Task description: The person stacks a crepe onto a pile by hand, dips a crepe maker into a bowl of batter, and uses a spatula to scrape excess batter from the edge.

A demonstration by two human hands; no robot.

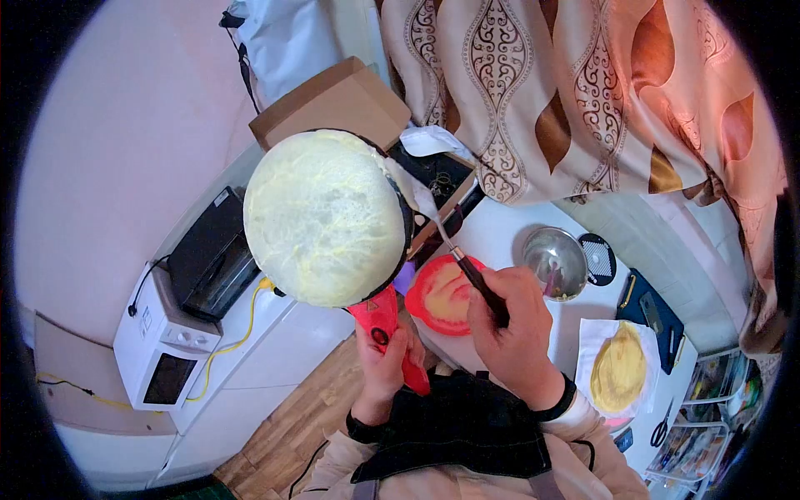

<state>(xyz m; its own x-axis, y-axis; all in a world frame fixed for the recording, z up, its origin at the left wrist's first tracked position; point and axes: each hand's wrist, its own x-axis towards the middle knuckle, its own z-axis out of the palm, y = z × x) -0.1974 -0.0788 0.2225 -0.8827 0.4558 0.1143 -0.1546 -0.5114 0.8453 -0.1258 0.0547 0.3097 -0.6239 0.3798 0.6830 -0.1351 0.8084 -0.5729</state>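
Note:
My left hand (386, 362) is closed around the red handle (379, 321) of a crepe maker. A pale, round crepe (323, 218) covers nearly all of its plate, with the dark rim (405, 237) showing on the right side. My right hand (518, 333) grips a metal spatula (442, 227) by its dark handle, the blade angled up to the crepe's right edge. Below the spatula, a red dish (433, 292) holds a pale yellow batter. To the right of my right hand, folded yellow crepes (618, 368) lie on white paper (588, 343).
A metal bowl (546, 250) and a black round rack (597, 258) stand on the white table (508, 221). An open cardboard box (333, 104) sits behind the crepe maker. At left are a white microwave (150, 350), a black oven (212, 258) and a yellow cord (242, 337). Scissors (662, 425) lie at right.

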